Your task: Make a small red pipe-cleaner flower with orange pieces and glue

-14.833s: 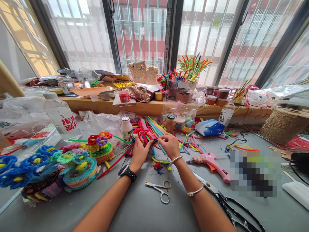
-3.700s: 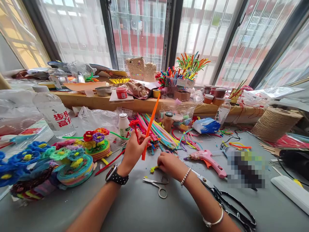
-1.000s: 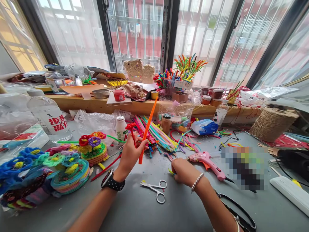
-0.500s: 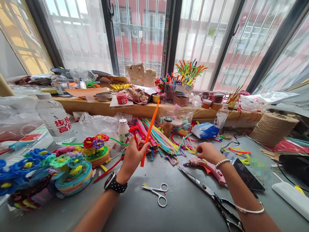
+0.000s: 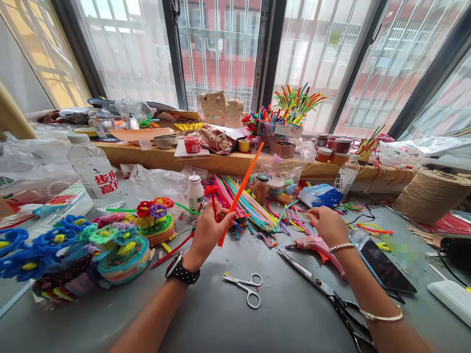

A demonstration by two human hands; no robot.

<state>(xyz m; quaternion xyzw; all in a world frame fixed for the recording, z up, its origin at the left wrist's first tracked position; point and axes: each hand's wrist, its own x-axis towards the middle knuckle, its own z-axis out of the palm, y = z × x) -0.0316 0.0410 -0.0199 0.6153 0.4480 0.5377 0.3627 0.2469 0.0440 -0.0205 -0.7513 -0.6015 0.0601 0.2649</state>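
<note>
Left hand (image 5: 209,231): raised above the grey desk (image 5: 206,314); its grip pinches an orange fuzzy pipe cleaner (image 5: 243,191) and a red fuzzy stem (image 5: 214,201).
Right hand (image 5: 327,226): bent fingers point to 10 o'clock.
Hard to see: red stem's lower part, inside the left hand; right fingertips, so I cannot tell if they hold something.
Orange pipe cleaner: from left grip, long end to 1 o'clock, short end to 7 o'clock.

Your left hand (image 5: 209,228) grips a red pipe-cleaner piece (image 5: 211,190) and an orange pipe-cleaner piece (image 5: 245,184) slanting toward one o'clock. From the small silver scissors (image 5: 240,282), your right hand (image 5: 327,225) and the twine spool (image 5: 432,197) lie toward two o'clock.
</note>
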